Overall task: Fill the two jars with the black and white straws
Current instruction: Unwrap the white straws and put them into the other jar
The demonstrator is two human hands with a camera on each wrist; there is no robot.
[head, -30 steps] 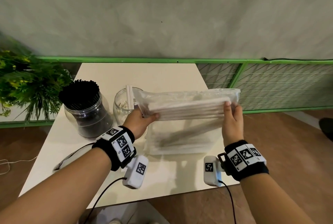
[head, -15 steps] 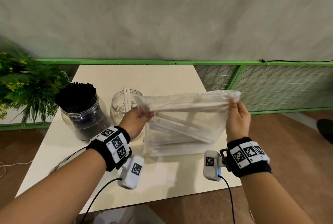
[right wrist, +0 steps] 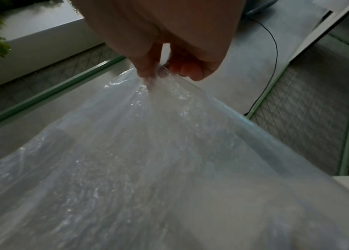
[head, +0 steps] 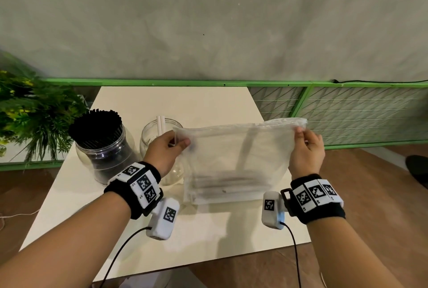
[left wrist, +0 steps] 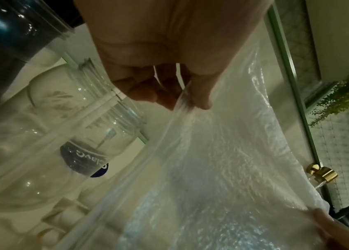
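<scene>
**A:** Holding what, and how?

**B:** Both hands hold a clear plastic bag by its top corners. The left hand pinches the top left corner between thumb and curled fingers; the right hand pinches the top right corner the same way. Each grip is pressed together on the film, not spread.

**A:** Where are the straws from those grips?

**B:** Straight below. The white straws lie in a heap at the bottom of the bag, which hangs down with its lower edge resting on the surface, near the middle. Their long axis runs side to side, parallel to the near edge of the surface, ends pointing left and right. The film blurs them, so I cannot count them.

**A:** And the jars?

**B:** Both stand toward the left edge. The black-straw jar looks full, its straws upright. The clear jar sits just behind and beside the left hand, holding what looks like a couple of white straws pointing up.

**A:** So which hand is nearer the clear jar?

**B:** The left, clearly. My judgement: the straws must turn from lying level to standing upright, and travel left, to enter that jar's mouth.
</scene>
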